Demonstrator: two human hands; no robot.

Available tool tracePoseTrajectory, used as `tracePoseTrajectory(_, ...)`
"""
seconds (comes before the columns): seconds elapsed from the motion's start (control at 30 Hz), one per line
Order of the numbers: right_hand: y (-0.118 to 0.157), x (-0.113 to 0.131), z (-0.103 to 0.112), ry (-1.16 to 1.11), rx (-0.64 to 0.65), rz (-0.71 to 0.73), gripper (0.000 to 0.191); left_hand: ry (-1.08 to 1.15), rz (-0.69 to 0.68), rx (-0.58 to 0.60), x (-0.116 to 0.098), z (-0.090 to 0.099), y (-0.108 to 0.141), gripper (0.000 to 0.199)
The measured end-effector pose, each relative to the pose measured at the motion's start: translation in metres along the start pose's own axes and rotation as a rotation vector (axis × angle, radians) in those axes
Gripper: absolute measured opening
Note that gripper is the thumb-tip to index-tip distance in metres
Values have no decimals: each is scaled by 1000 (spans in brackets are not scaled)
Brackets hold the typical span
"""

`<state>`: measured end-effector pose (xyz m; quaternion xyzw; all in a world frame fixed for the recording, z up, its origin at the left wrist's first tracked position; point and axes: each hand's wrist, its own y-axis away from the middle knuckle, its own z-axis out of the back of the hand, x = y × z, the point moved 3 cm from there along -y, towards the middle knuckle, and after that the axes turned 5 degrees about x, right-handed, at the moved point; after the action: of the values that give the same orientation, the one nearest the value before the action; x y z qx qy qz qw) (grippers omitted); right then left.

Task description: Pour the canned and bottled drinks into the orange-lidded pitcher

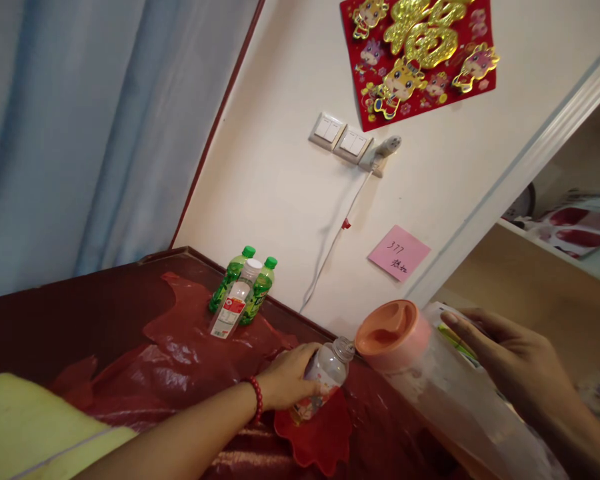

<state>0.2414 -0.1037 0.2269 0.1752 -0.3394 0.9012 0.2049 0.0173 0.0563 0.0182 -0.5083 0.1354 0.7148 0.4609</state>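
Observation:
My left hand (286, 377), with a red bead bracelet at the wrist, is wrapped around a clear uncapped bottle (327, 365) with a printed label. The bottle leans to the right over a red scallop-edged dish (323, 437); whether its base touches the dish is hidden. My right hand (510, 357) grips the far side of a large translucent pitcher (440, 393) with an orange lid. Its handle is mostly out of sight. Tilted left, the pitcher has its lid edge right at the bottle's mouth. I cannot make out liquid flowing between them.
Two green-capped bottles (263, 287) and a clear white-capped bottle (235, 300) stand at the back of the dark red table (30, 323). Red plastic sheeting (175, 367) covers part of it. A plug (387, 148) with a white cord hangs on the wall. Shelves (550, 273) are at right.

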Motion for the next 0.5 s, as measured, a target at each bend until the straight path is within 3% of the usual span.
tracePoseTrajectory(0.5, -3, 1, -2, 41, -11, 50, 69, 15, -9, 0, 1, 0, -1, 58)
